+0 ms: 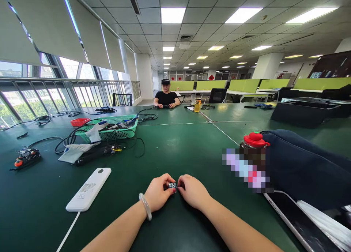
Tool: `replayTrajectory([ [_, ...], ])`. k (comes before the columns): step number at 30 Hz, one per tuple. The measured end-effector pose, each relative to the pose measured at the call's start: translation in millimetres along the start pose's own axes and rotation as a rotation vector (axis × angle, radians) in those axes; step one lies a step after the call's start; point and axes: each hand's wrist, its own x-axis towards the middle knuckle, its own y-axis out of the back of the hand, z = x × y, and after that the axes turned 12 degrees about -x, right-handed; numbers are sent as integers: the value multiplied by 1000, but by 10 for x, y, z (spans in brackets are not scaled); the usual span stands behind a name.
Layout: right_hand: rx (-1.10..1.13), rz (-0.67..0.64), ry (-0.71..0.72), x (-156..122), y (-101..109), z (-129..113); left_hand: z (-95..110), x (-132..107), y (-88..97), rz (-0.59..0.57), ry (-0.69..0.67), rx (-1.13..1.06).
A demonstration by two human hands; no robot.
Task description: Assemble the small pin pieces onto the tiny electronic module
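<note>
Low in the middle of the head view, my left hand (159,191) wears a pale bangle (145,206). Its thumb and fingers pinch a small black-and-white patterned piece (172,185), too small to make out its kind. My right hand (193,190) is closed just to the right of the piece, with thumb and fingertips drawn together at its edge. Whether those fingertips touch the piece or hold something else is hidden. Both hands are over the green tabletop (170,149).
To the left lie a white power strip (89,190), tools with cables and a green basket (123,133). On the right are a red-lidded jar (254,144), a dark blue bag (304,164) and a tablet (298,219). A person (166,96) sits across the table.
</note>
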Motion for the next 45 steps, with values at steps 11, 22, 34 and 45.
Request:
replayTrajectory([
  [11,-109,-27,44,38,-72,36,6,-9,4,4,-15,52],
  [22,-152,30,70,49,-132,68,-22,2,-2,10,-37,45],
  [34,39,240,151,-15,66,-28,-16,19,-6,7,-12,-66],
  [45,11,252,307,-24,80,-14,-28,13,-30,-31,-18,-200],
])
